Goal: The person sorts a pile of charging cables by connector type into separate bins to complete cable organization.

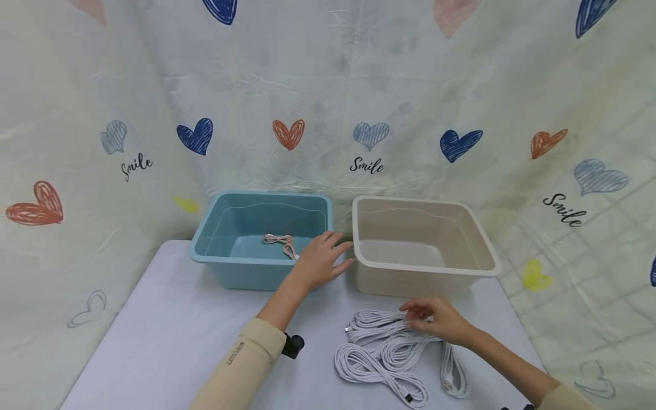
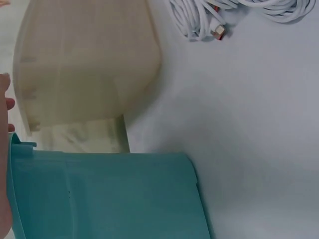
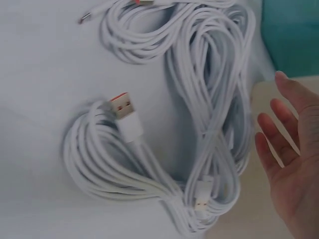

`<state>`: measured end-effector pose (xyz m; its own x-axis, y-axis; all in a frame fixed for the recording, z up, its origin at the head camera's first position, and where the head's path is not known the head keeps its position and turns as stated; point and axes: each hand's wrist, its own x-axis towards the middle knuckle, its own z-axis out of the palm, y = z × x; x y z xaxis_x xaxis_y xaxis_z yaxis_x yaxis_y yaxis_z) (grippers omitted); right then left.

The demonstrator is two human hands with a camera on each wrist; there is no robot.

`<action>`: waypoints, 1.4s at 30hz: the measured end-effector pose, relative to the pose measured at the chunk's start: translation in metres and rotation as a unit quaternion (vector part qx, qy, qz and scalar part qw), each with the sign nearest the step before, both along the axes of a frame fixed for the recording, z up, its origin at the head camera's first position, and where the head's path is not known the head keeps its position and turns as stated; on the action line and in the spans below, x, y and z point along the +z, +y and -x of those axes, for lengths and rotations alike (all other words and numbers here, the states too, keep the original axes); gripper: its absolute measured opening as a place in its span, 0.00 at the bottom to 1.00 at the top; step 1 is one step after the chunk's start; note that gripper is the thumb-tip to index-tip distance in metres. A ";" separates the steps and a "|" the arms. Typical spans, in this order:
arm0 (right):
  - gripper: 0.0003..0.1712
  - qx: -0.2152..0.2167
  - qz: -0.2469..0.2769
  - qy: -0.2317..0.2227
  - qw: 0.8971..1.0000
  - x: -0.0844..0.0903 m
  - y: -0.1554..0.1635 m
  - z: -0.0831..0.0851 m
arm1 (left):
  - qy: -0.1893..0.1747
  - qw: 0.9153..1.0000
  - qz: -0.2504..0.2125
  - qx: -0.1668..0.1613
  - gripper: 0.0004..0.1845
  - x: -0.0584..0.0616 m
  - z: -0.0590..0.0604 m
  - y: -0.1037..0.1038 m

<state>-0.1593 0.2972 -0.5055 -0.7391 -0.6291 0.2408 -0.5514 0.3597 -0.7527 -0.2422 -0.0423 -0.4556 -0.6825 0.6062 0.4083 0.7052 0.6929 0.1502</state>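
The right hand lay over the white cables, a heap of loosely coiled loops near the front right edge of the table. In the head view its fingertips rested on the topmost coil at the far side of the heap, nearest the beige bin; whether they pinched a strand could not be told there, and the right wrist view showed the palm spread, fingers straight and apart, just beside the loops rather than closed round them. The cables lay directly under and forward of that hand, their long loops running roughly from the far side toward the front edge, with an orange-tipped USB plug lying face up on one coil.

The left hand was well apart from the heap, stretched forward with relaxed, straight fingers over the near right corner of the blue bin, at the gap between the two bins and holding nothing. So the right hand was far the nearer to the cables. Inside the blue bin, on its floor, lay a single pale coiled cable.

Both bins stood side by side at the table's far edge, blue to the left, beige to the right. The table top was a plain pale sheet; behind it hung a cream cloth printed with hearts and the word "Smile".
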 end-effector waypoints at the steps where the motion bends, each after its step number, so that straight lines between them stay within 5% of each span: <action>1: 0.16 -0.001 -0.005 -0.004 1.000 -0.003 0.002 -0.001 | -0.008 1.000 -0.002 -0.002 0.23 0.000 0.001 0.001; 10: 0.18 -0.003 -0.032 -0.007 0.999 -0.017 0.014 -0.007 | -0.024 1.000 0.000 0.006 0.23 0.004 0.006 0.012; 21: 0.23 0.018 -0.081 -0.038 0.996 -0.029 0.022 -0.010 | -0.092 0.995 -0.001 0.027 0.25 0.008 0.008 0.018; 34: 0.29 0.045 -0.090 0.038 0.994 -0.039 0.021 -0.011 | -0.111 0.993 -0.011 0.029 0.26 0.008 0.008 0.016; 42: 0.29 0.052 -0.095 0.169 0.980 -0.045 0.021 -0.010 | -0.124 0.992 -0.028 0.022 0.26 0.008 0.010 0.017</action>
<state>-0.1496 0.3183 -0.5506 -0.5674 -0.7534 0.3322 -0.7985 0.4050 -0.4455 -0.2520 -0.0248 -0.4481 -0.7918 0.5545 0.2562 0.6106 0.7080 0.3548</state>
